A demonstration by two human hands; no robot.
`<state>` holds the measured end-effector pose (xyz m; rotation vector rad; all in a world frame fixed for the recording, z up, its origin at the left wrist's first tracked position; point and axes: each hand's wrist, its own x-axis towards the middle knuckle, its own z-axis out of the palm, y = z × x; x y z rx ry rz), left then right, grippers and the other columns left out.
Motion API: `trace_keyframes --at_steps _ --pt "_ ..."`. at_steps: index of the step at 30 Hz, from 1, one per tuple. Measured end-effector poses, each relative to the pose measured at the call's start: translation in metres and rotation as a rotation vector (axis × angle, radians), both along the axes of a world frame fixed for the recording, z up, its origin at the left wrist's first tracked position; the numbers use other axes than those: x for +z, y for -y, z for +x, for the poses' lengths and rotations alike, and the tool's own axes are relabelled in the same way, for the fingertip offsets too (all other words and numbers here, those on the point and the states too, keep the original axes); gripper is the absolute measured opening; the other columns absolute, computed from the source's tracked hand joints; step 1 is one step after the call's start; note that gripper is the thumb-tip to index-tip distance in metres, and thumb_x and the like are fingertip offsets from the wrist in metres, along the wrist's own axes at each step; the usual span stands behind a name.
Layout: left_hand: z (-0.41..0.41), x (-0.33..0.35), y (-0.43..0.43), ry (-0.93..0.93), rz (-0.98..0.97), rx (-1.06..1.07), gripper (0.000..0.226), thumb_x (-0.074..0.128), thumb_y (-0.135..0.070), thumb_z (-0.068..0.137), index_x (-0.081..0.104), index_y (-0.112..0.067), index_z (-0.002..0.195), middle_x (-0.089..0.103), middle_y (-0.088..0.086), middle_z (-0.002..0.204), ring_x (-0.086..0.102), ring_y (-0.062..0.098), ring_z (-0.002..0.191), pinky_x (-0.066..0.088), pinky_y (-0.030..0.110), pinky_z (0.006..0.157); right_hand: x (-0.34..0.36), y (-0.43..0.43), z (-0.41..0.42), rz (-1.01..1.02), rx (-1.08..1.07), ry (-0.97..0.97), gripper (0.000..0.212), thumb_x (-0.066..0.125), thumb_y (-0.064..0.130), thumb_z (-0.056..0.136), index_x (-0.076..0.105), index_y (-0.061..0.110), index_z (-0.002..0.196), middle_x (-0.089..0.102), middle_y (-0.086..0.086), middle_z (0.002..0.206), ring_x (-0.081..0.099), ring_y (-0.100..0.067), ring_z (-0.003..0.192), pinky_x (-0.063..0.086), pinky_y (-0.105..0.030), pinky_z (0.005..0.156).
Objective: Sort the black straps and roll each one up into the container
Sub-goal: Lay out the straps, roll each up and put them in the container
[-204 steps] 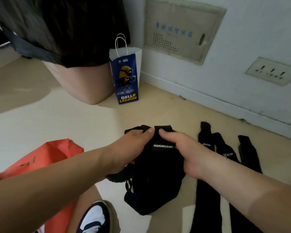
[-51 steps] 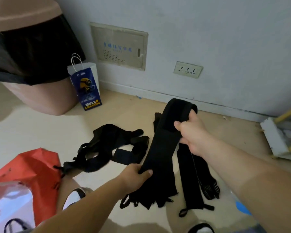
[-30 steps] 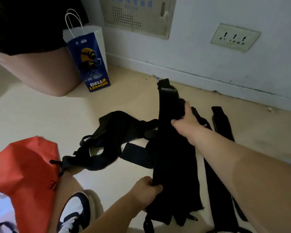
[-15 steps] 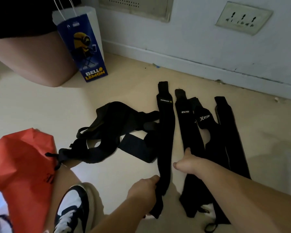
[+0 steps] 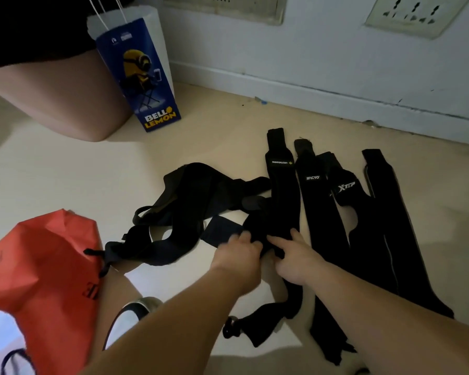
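Lying on the beige floor [image 5: 228, 136] below a white wall [image 5: 336, 58] with a socket [image 5: 414, 14], four black straps [image 5: 320, 212] now sit side by side — both hands, left hand [image 5: 238, 253] and right hand [image 5: 295, 258], have dropped onto the leftmost strap [image 5: 283, 190], each grip pinching it loosely.

A pale beige floor [image 5: 214, 136] is seen, bounded at the far side by a white skirting board [image 5: 322, 90]. Four long black straps are laid flat on it side by side, running away from the camera: a strap with a white label [image 5: 282, 185], a second labelled strap [image 5: 320, 207], a third strap [image 5: 363, 239] partly overlapped by its neighbours, and a plain strap [image 5: 390, 212] at the right. A tangled black harness [image 5: 184, 212] is spread on the floor just left of them. A blue paper bag [image 5: 144, 77] is stood upright near the wall, and an orange bag [image 5: 44, 269] is set at the near left.
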<state>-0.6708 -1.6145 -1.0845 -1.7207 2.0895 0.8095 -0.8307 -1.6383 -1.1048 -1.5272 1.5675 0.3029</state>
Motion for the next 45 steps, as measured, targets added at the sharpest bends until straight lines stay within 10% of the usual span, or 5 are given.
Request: trace_keyframes --at_steps 8,21,27,37,45 --pt "-0.009 -0.050 0.045 0.162 -0.093 -0.325 0.086 0.067 -0.039 0.096 0.013 -0.045 0.163 -0.028 0.006 0.170 -0.023 0.045 0.155 -0.001 0.080 0.118 -0.004 0.012 -0.002 -0.197 -0.018 -0.157 0.015 0.055 0.026 0.101 0.057 0.029 0.115 0.038 -0.004 0.144 0.060 -0.028 0.100 0.058 -0.043 0.085" --pt "0.064 -0.043 0.005 -0.041 -0.094 0.138 0.041 0.061 -0.043 0.096 0.056 -0.025 0.132 0.016 -0.003 0.167 0.045 0.031 0.127 0.051 0.044 0.099 0.001 0.016 0.025 -0.044 -0.004 -0.223 0.052 0.045 0.035 0.107 0.041 0.030 0.159 0.016 -0.008 0.170 0.033 -0.033 0.148 0.048 -0.046 0.110" --pt "0.081 -0.031 0.004 -0.412 -0.284 0.313 0.021 0.062 -0.042 0.089 0.059 -0.022 0.085 0.055 -0.010 0.097 0.061 0.019 0.075 0.055 0.041 0.070 0.010 0.030 0.055 -0.170 -0.001 0.049 0.058 0.064 0.033 0.100 0.045 0.028 0.155 0.044 -0.003 0.156 0.049 -0.026 0.138 0.047 -0.037 0.108" --pt "0.152 -0.031 0.038 0.052 -0.115 0.402 0.063 0.067 -0.032 0.094 0.041 -0.026 0.150 0.011 -0.009 0.170 0.031 0.031 0.147 0.042 0.050 0.113 -0.004 0.019 0.080 0.075 -0.068 0.104 0.083 0.084 0.035 0.088 0.041 0.020 0.158 0.053 -0.005 0.153 0.056 -0.024 0.137 0.045 -0.030 0.109" --pt "0.165 -0.041 0.028 0.058 -0.100 0.408 0.067 0.065 -0.052 0.093 0.041 -0.029 0.151 0.025 -0.004 0.158 0.054 0.028 0.126 0.054 0.042 0.095 0.022 0.037 0.104 0.038 -0.011 0.131 0.032 0.089 0.014 0.069 0.058 0.016 0.074 0.059 0.002 0.076 0.059 -0.017 0.074 0.041 -0.030 0.064"
